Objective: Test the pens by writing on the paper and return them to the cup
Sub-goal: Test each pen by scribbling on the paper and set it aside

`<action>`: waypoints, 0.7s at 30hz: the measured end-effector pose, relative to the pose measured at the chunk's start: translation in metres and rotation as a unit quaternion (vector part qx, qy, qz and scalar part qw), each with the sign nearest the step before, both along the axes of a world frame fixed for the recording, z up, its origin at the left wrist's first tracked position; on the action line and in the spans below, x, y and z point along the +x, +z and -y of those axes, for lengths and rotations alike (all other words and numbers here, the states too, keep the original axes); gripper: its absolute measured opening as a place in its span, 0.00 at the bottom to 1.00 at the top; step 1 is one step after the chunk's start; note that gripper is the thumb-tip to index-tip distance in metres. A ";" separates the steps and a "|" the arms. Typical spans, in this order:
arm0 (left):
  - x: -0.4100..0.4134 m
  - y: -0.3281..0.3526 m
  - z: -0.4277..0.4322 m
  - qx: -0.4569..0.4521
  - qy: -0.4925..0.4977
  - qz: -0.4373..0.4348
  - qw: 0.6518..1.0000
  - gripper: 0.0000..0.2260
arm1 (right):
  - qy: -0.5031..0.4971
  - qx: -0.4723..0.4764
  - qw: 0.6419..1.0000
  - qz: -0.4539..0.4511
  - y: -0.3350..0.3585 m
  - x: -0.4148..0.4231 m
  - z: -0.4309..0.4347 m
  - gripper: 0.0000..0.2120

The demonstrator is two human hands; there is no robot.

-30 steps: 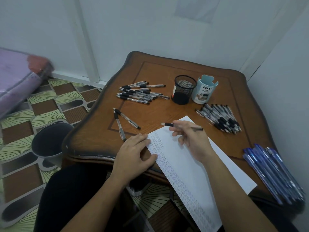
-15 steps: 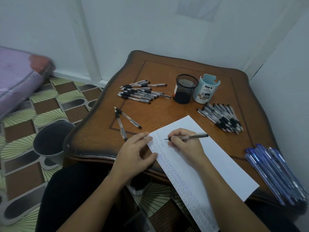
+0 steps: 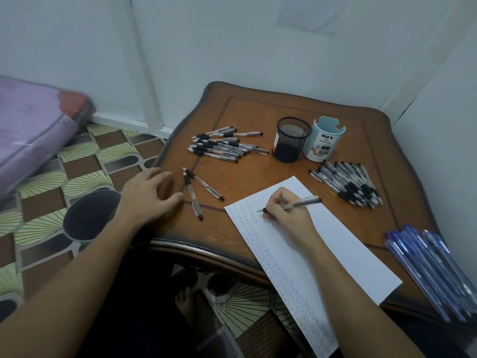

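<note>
Paper: the white sheet (image 3: 322,254) lies slantwise over the surface's (image 3: 258,115) near edge, with scribble rows down its left side.
Right hand: my right hand (image 3: 286,213) pinches a pen (image 3: 302,202), tip on the sheet's upper left.
Left hand: my left hand (image 3: 149,195) holds nothing, fingers relaxed, beside two loose pens (image 3: 204,187).
Right edge: blue pens (image 3: 433,267) heaped.
Floor: dark bin (image 3: 90,215) at left.
Farther: right pile (image 3: 348,184) lies just before the organizer cup (image 3: 322,140); left pile (image 3: 224,146) sits apart.
Cups: mesh cup (image 3: 293,139) and organizer cup stand upright, side by side.
</note>
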State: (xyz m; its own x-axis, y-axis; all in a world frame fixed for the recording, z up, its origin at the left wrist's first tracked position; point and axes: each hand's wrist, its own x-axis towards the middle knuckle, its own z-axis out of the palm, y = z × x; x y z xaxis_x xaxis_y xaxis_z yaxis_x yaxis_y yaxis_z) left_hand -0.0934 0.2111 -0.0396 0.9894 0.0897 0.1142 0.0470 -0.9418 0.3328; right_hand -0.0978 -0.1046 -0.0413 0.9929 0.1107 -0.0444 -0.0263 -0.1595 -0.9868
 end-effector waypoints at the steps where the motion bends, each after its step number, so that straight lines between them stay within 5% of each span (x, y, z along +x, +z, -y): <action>1: 0.000 -0.003 0.000 0.001 -0.009 -0.003 1.000 0.40 | -0.009 -0.001 1.000 -0.007 -0.003 0.000 0.000 0.06; 8: -0.004 -0.019 0.001 -0.017 -0.023 0.002 1.000 0.37 | -0.026 -0.050 0.998 0.004 -0.009 -0.004 -0.001 0.16; 21: -0.009 -0.023 0.002 0.003 -0.089 0.010 0.996 0.39 | 0.005 -0.061 0.998 0.033 -0.008 -0.008 -0.001 0.18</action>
